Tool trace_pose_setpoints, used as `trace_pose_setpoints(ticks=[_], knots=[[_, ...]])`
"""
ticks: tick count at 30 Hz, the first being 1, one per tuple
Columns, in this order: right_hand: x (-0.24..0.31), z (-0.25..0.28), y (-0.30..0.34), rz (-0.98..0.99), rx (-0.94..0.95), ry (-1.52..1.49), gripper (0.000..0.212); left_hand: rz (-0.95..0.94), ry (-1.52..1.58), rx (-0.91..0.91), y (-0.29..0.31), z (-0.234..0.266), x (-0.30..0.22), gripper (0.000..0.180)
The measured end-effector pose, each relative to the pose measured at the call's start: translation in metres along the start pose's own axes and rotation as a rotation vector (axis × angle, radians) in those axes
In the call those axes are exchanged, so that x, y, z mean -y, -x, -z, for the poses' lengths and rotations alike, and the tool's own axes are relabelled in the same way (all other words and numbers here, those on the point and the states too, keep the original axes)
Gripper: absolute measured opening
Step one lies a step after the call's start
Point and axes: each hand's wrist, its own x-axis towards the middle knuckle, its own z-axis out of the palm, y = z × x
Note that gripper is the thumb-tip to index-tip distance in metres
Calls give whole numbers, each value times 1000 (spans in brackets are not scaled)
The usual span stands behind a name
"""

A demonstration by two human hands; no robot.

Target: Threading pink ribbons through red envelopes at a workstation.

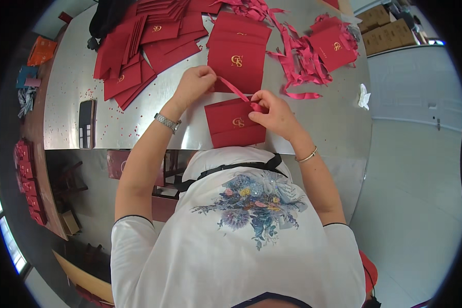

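Observation:
A pinkish-red ribbon (232, 88) stretches slantwise between my two hands. My left hand (196, 84) pinches its upper left end, beside the lower edge of a stack of red paper bags (236, 74). My right hand (274, 114) closes on the other end, over the top right corner of a single red paper bag (226, 126). That bag, with a gold emblem on its front, lies flat at the table's near edge, close to my body. Whether the ribbon is joined to the bag is hidden by my right fingers.
Many flat red bags (161, 33) overlap at the far left. Loose ribbons (297, 64) pile up at the right, next to more red bags (334, 49). A phone (87, 124) and scattered red bits lie on the metal table (339, 123); a crumpled white tissue (364, 97) sits right.

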Motion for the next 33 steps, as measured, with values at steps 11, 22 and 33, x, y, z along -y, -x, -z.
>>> trace_pose_setpoints(ticks=[11, 22, 33], knots=[[-17, -3, 3, -11, -45, -53, 38, -98, -102, 274, 63, -10, -12, 24], [-42, 17, 67, -129, -127, -251, 46, -81, -202, 307, 52, -11, -9, 17], [-15, 30, 114, -87, -296, -624, 36, 164, -120, 232, 42, -8, 0, 14]])
